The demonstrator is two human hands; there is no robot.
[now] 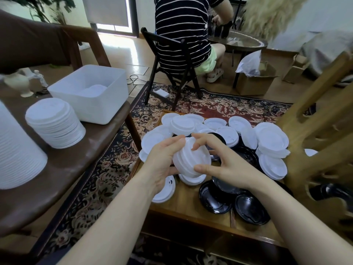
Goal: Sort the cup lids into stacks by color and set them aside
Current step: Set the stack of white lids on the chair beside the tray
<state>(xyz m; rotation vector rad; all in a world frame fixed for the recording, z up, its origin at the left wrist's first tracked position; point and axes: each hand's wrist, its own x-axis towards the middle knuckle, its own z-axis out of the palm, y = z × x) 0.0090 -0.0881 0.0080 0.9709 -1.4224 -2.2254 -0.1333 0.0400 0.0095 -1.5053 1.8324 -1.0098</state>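
White bin (91, 92) at upper left, a few white lids lying inside. Short stack of white lids (191, 159) at frame centre, clasped between both hands: left hand (162, 159) curled round its left side, right hand (223, 165) pinching its right edge with thumb and fingers. Loose white lids (271, 138) and black lids (250, 209) spread on wooden table (191, 207) beneath. Finished stack (55, 125) at left.

Both hands, left (162, 161) and right (223, 167), fingers (204, 139) curled in grip.
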